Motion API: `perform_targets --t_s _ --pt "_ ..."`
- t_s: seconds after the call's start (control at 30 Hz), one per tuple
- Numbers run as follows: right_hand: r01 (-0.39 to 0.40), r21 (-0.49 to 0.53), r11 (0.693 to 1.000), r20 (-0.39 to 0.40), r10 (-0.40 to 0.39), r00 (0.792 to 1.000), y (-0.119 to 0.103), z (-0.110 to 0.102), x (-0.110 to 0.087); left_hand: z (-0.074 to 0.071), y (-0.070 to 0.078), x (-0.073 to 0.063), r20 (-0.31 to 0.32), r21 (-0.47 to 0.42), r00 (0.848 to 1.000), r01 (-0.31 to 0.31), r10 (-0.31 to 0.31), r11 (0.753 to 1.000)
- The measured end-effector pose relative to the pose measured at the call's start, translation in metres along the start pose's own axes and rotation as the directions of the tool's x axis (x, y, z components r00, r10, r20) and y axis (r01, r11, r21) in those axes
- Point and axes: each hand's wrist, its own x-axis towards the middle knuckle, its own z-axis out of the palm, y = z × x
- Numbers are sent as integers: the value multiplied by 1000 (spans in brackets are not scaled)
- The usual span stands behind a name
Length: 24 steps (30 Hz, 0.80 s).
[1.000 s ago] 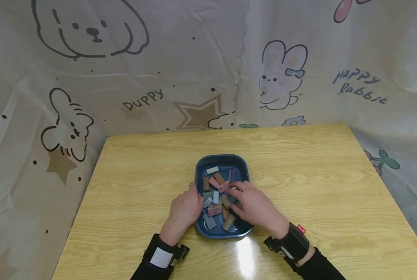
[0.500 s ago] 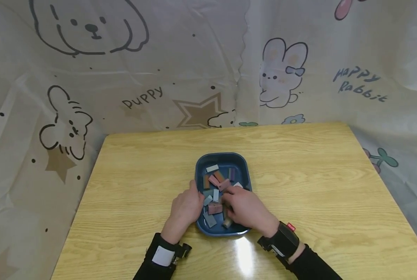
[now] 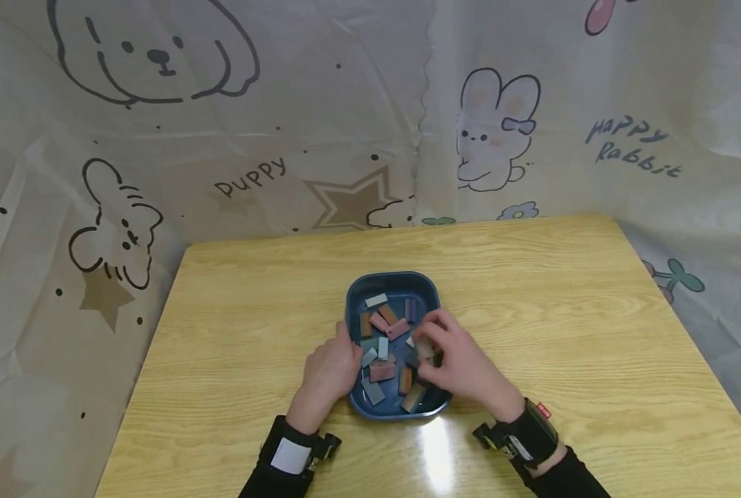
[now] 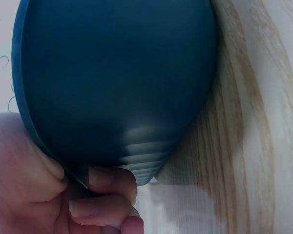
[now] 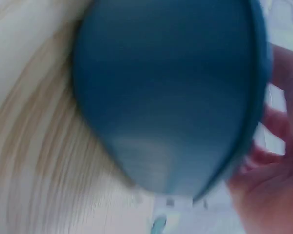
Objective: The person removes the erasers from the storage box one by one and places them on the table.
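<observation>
A dark blue tray (image 3: pixel 390 413) holds several small rectangular blocks in pink, orange, pale blue, grey and purple. My left hand (image 3: pixel 331 368) grips the tray's left rim; in the left wrist view its fingers (image 4: pixel 107 209) curl under the edge from outside. Over the right side of the tray, my right hand (image 3: pixel 463 361) pinches a pale greyish block (image 3: pixel 424 348) between thumb and fingers. In the right wrist view the tray wall (image 5: pixel 161 97) covers that block, and the hand (image 5: pixel 278 161) shows blurred beyond the rim.
The tray stands on a light wooden table (image 3: pixel 258 290). Behind and to the left hangs a pale curtain (image 3: pixel 320 104) with cartoon animals. Black straps with small cameras sit on both wrists.
My right hand dipped left among the blocks, then drew back right and up with a pale block. Blocks near the tray's front right shifted. The left hand stays at the rim.
</observation>
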Motion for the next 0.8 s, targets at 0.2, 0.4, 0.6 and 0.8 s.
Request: perform_targets --t_s 0.2,0.4,0.6,0.8 --pt "-184 -110 977 -179 163 970 31 -29 -17 0 1 1 15 -4 1000 14 -14 1000" --pt "-361 -256 897 -45 362 931 60 -41 -36 1 1 0 21 -4 1000 19 -19 1000" --pt "-333 -321 886 18 357 934 63 -45 -35 0 1 0 31 -10 999 30 -30 999" --pt "-202 -282 938 -13 206 978 31 -47 -12 2 4 1 43 -15 999 19 -19 1000"
